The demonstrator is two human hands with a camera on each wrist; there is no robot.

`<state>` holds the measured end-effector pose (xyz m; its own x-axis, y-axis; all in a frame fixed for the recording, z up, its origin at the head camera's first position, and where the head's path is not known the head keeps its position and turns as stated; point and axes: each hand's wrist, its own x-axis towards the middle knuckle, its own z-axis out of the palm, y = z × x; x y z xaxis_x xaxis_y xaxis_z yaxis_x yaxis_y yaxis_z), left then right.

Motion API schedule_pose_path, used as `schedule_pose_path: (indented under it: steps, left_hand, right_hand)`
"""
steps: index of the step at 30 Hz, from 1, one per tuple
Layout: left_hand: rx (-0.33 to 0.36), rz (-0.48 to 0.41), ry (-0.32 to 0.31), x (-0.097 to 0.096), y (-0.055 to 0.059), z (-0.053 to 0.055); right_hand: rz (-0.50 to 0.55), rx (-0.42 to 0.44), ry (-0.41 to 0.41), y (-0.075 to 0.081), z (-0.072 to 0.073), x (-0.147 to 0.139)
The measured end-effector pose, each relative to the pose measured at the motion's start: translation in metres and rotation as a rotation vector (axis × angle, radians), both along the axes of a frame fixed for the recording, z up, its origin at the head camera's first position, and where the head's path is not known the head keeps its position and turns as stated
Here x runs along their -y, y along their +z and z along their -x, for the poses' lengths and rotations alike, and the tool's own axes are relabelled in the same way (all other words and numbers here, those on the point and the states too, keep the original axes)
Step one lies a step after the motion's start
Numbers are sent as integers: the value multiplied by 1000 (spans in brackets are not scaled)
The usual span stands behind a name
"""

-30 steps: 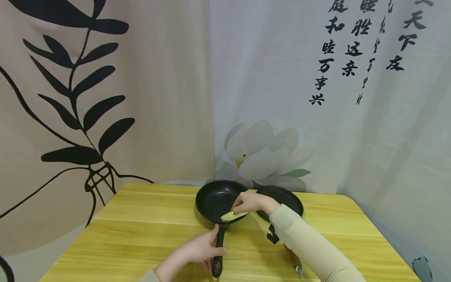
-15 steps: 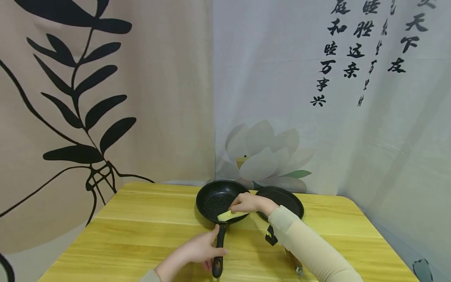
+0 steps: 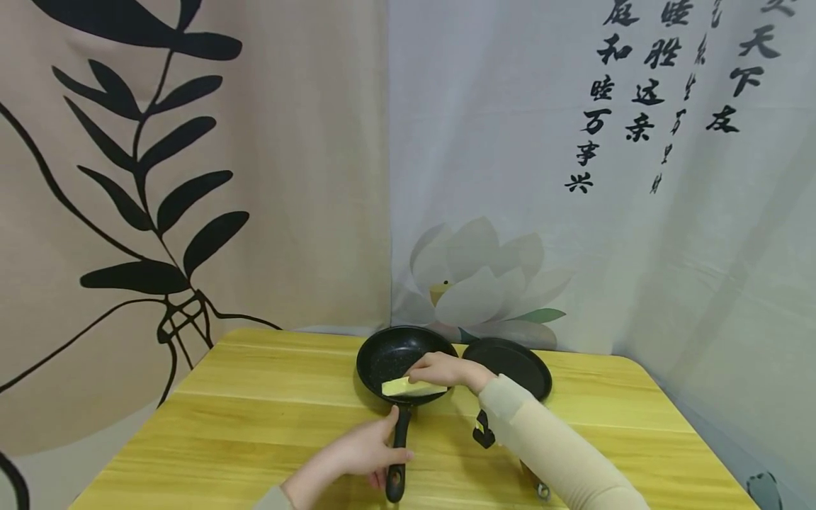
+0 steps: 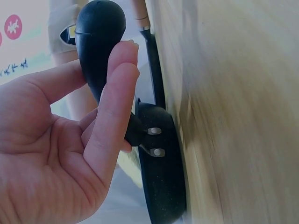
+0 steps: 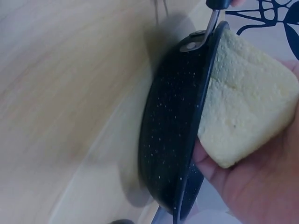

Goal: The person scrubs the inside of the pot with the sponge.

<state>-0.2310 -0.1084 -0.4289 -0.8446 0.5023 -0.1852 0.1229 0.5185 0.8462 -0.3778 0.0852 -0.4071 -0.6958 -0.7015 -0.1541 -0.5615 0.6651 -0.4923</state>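
Your left hand (image 3: 360, 453) grips the handle (image 4: 100, 56) of the speckled black pan (image 3: 398, 358), fingers curled round it. Your right hand (image 3: 443, 370) pinches a yellow sponge (image 3: 411, 387) against the pan's near rim, just ahead of that handle. A second pan (image 3: 516, 361) sits just right.

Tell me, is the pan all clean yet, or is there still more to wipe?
Not finished, as far as I can tell. The left hand grips the handle to steady the pan on the table. The right hand presses a yellow sponge against the near rim, so wiping is in hand. The second pan beside it sits untouched, perhaps next.
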Motion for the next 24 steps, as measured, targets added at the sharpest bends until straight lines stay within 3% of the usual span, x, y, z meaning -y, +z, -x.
schedule_pose_path:
  steps: [8, 24]
  left_hand:
    - [0, 2, -5, -1, 1, 1]
    - [-4, 21, -10, -3, 4, 0]
  right_hand:
    - [1, 3, -25, -2, 1, 6]
    - [48, 114, -62, -1, 0, 11]
